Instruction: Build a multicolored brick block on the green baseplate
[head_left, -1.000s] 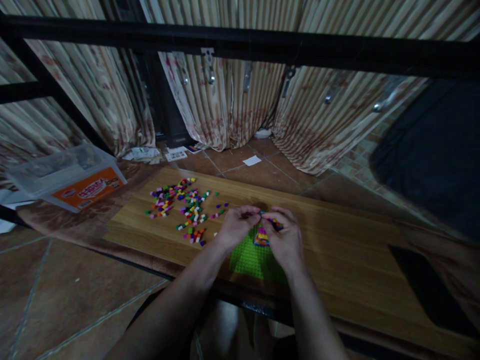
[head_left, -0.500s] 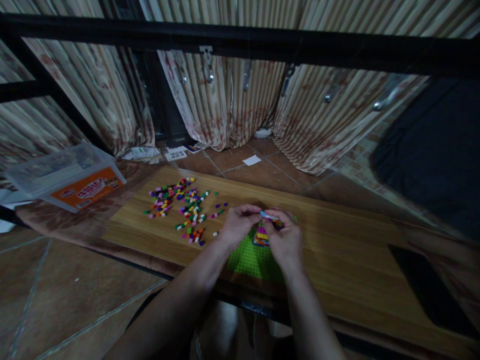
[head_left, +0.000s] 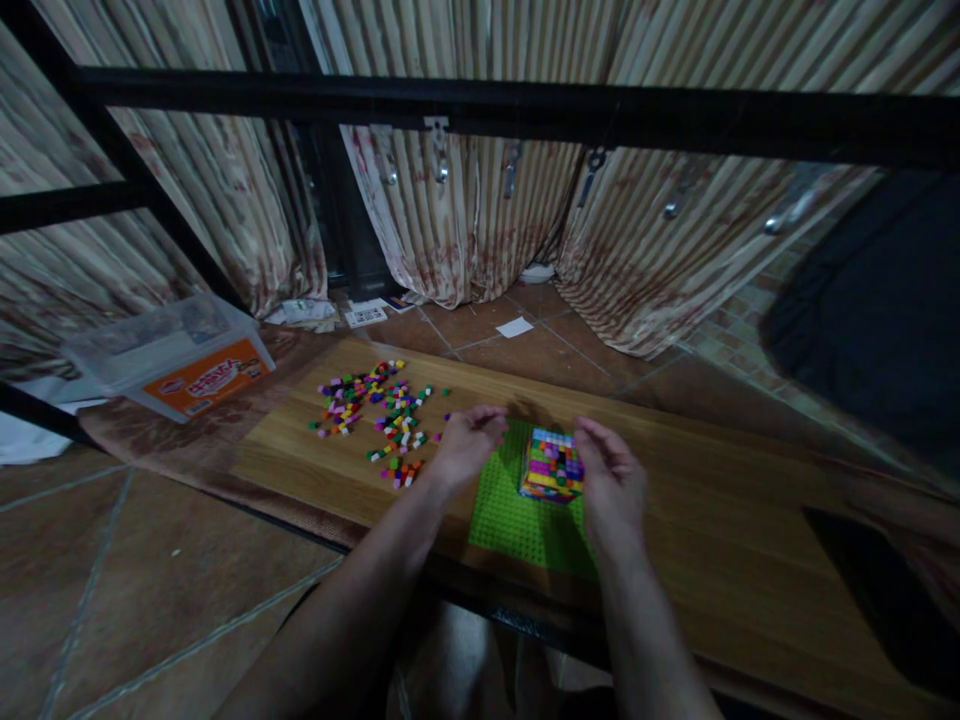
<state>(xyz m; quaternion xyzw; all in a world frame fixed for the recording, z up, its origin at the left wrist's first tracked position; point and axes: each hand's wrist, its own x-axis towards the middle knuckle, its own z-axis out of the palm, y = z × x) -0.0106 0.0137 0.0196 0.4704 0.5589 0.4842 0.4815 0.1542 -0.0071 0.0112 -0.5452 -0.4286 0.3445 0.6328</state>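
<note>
Left hand (head_left: 466, 447) and right hand (head_left: 616, 485) have drawn apart, released, fingers loosely curled, on either side of the boxy multicoloured plastic-brick build (head_left: 553, 466) on the studded green plastic baseplate (head_left: 510, 520).

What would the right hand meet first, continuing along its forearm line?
From the right hand, likely the striped curtain beyond the wooden tabletop, with the brick build left of the line. Depth is unclear; it may graze the tabletop first.
</note>
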